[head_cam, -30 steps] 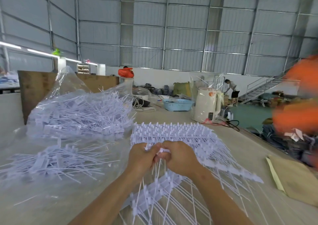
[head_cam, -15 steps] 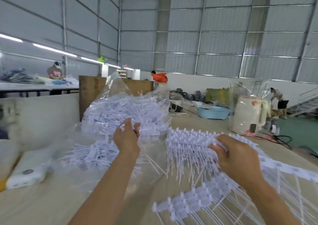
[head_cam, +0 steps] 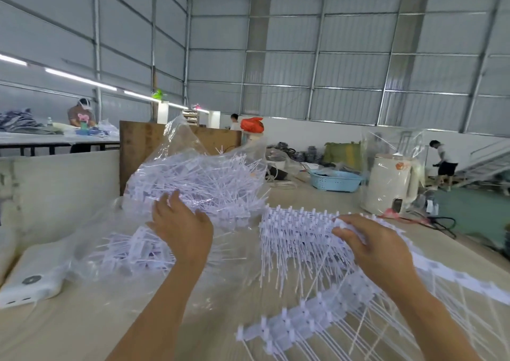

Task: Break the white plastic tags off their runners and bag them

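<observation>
Two hands over a pale worktop in a big grey corrugated-metal hall, white plastic everywhere.

Left hand [head_cam: 183, 229] reaches with fingers spread and relaxed, tips against the crinkled clear bag [head_cam: 193, 150] stuffed with loose white tags [head_cam: 198, 184], which sits to the left on the table [head_cam: 82, 324]; more spiky tags [head_cam: 132, 250] lie under clear film in front of it. Right hand [head_cam: 375, 246] curls its fingers over the top edge of the stacked runners [head_cam: 298, 231], thin stems bristling downward, with another long runner strip [head_cam: 309, 319] lying nearer. Further back on the table, a blue basket [head_cam: 335, 181] and a cream kettle [head_cam: 392, 184] wrapped in glossy film.
</observation>
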A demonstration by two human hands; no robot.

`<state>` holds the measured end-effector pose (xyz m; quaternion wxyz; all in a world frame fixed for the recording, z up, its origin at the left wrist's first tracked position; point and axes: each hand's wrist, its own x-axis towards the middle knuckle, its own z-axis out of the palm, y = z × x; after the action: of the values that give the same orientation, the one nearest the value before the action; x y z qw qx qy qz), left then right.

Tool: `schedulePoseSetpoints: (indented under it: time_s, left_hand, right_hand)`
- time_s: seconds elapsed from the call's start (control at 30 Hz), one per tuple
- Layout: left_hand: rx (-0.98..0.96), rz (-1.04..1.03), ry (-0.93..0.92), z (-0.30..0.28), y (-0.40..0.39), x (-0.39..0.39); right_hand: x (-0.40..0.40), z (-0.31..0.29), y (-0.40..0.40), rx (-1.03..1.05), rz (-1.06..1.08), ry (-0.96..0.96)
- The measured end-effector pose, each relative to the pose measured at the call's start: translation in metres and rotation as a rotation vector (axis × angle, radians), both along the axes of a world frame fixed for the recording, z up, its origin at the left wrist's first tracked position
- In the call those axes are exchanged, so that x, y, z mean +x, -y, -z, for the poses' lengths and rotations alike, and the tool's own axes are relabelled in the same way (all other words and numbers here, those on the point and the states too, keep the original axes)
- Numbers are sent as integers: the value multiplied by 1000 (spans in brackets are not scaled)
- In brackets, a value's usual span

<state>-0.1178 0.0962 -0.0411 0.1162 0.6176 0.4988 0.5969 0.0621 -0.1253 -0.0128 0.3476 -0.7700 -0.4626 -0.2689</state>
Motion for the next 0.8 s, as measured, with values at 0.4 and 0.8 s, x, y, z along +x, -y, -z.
schedulePoseSetpoints:
  time_s: [0.4,0.8]
  left_hand:
    - [-356,1277,173,6,116,66]
    - [-726,1341,262,14,103,72]
  right_hand:
    - [-4,-30,24,26,-272,-52]
    - [-9,7,-7,-374,-390,-323]
